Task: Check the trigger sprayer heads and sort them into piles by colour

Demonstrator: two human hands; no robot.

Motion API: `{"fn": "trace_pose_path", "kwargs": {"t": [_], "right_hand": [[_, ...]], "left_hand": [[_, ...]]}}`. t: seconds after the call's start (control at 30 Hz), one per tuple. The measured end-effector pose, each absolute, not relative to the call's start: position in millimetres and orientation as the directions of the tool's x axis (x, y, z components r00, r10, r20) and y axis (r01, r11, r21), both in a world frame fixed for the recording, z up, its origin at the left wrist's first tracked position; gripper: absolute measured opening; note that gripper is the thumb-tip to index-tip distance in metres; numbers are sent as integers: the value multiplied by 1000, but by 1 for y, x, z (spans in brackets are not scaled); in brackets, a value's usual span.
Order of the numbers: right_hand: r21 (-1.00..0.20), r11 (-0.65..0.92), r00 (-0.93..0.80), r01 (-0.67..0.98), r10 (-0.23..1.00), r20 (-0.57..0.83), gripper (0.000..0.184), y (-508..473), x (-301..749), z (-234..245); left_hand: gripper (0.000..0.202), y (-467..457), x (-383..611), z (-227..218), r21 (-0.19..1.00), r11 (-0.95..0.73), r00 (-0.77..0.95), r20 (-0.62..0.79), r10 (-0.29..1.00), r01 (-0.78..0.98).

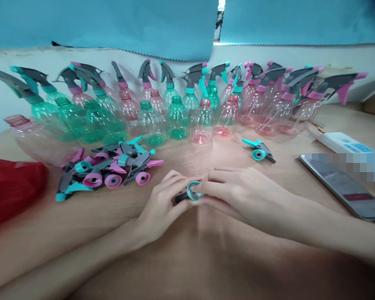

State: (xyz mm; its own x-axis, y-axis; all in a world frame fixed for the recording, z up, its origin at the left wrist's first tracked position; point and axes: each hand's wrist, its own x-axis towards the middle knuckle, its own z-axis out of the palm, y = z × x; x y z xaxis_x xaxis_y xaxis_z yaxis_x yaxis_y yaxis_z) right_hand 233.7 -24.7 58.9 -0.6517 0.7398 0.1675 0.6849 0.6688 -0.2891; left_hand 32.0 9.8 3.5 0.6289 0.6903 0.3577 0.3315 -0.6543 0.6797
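Observation:
Both my hands meet at the table's middle around one grey spray head with a teal cap (192, 192). My left hand (164, 206) grips its grey body from the left, fingers curled. My right hand (240, 193) pinches the teal cap from the right with fingertips pressed together. A pile of loose spray heads (108, 168), grey with pink or teal caps, lies just left of my hands. One more teal spray head (259, 151) lies alone beyond my right hand.
Several green and pink plastic bottles (176, 118) stand in a row along the back, many with spray heads on, some open. A red bag (11, 185) lies at left. A phone (346, 187) and a white remote (342, 143) lie at right.

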Motion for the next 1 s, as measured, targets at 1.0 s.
{"fn": "trace_pose_path", "kwargs": {"t": [1.0], "right_hand": [[267,101,-203,958,899,388,22,-27,309,30]], "left_hand": [[14,8,8,8,362,-676,591,328,737,642]]}}
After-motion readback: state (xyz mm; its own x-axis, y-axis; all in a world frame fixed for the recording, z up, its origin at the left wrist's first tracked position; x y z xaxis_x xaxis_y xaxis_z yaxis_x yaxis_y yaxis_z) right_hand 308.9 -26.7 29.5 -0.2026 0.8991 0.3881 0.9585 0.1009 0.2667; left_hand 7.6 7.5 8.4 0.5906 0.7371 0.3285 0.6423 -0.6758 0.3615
